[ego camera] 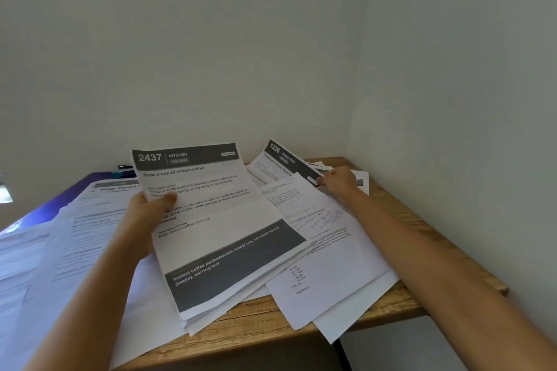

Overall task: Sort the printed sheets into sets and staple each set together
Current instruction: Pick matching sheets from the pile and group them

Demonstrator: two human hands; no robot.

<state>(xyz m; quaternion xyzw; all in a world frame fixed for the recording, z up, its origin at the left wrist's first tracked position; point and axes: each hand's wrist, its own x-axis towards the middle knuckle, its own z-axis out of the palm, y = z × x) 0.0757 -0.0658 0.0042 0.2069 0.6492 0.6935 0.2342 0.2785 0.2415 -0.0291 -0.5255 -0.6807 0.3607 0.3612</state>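
Left hand (147, 214) grips stack (211, 220) at its left edge, thumb on top. Top sheet reads 2437 KITCHEN. Stack is held tilted above table (256, 319), probably to keep the header readable and leave 1 hand free for collecting.

Right hand (339, 182) reaches to the back right corner and pinches the end of 1226 sheet (280, 159), which is lifted off the clutter. It has the same dark header band, so I judge it a match for the held set.

Text sheets (325, 250), plain print, lie loose between the arms and overhang the front edge. They look like a different set. Left pile (90, 220) lies flat, apart.

No stapler identifiable. Sorting in progress, stapling not yet begun.
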